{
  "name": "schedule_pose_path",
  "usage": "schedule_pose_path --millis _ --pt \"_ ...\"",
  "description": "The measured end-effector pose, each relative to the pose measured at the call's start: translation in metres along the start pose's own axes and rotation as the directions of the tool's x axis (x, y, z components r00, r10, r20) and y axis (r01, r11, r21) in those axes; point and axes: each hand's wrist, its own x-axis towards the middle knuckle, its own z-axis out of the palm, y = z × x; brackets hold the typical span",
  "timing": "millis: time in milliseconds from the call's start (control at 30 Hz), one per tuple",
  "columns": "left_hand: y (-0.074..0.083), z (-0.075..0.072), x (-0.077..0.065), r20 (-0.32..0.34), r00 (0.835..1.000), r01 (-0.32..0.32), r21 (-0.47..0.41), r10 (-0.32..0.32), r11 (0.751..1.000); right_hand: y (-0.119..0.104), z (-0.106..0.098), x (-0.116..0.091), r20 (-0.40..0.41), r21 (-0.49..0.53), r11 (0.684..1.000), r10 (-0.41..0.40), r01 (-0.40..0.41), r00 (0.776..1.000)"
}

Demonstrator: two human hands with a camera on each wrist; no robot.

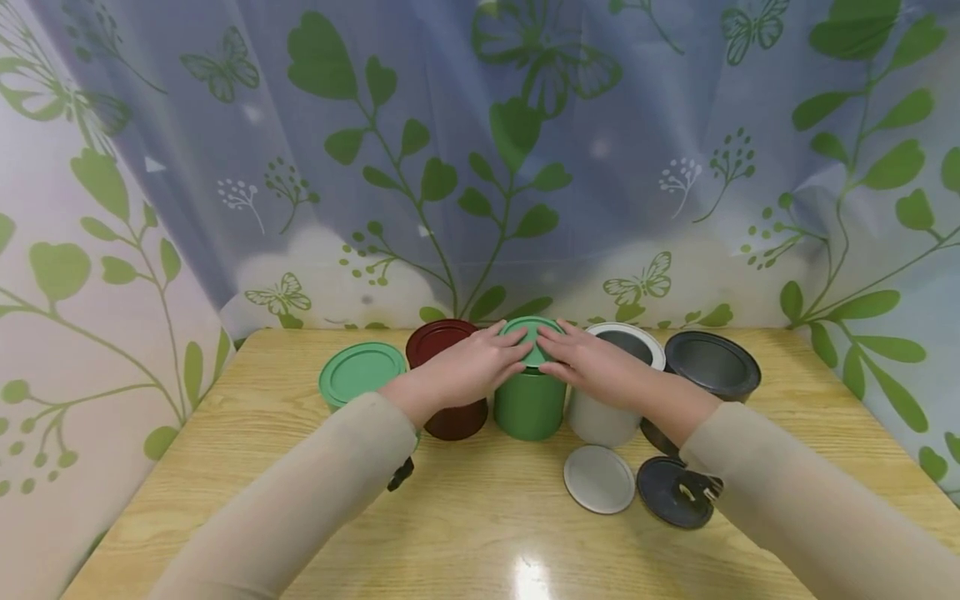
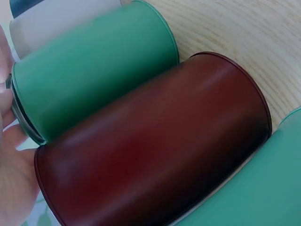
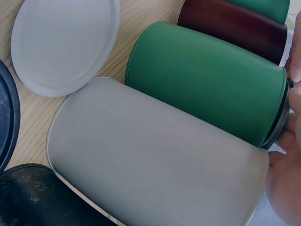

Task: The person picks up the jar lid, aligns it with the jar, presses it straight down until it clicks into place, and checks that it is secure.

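Observation:
In the head view a green canister (image 1: 528, 407) stands upright in the middle of a row, a green lid (image 1: 532, 358) on its top. My left hand (image 1: 476, 360) and right hand (image 1: 603, 367) lie on that lid from either side, fingers extended and fingertips pressing on it. Both wrist views show a dark rim between the green canister (image 2: 94, 70) and my fingers; whether the lid sits fully down I cannot tell. Beside the left hand stands a dark red canister (image 1: 455, 421). A grey canister (image 1: 600, 417) with an uncovered top is under the right hand.
A light green lidded canister (image 1: 362, 373) stands at the left end, a black uncovered one (image 1: 712, 367) at the right. Flat on the wooden table (image 1: 450, 533) lie a grey lid (image 1: 599, 479) and a black lid (image 1: 663, 496). A patterned curtain (image 1: 450, 233) hangs behind.

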Motion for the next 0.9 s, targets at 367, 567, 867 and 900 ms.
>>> schedule_pose_path --millis 367,567,867,900 --pt "-0.0034 0.0011 0.0049 0.058 0.998 0.023 -0.014 -0.022 1.0 0.004 -0.0024 0.0059 0.037 0.016 1.0 0.014 -0.015 0.999" --pt "-0.0044 0.0006 0.0046 0.098 0.994 0.042 -0.036 -0.038 0.998 0.0042 -0.0046 0.0077 0.064 0.012 0.999 0.03 -0.031 0.997" --pt "-0.0048 0.0003 0.0041 0.125 0.99 0.065 -0.047 -0.058 0.997 0.0027 -0.0086 0.0094 0.072 -0.015 0.999 0.038 -0.037 0.997" --pt "-0.0049 0.0005 0.0041 0.125 0.99 0.067 -0.048 -0.061 0.997 0.0028 -0.0089 0.0096 0.072 -0.022 0.999 0.036 -0.035 0.997"
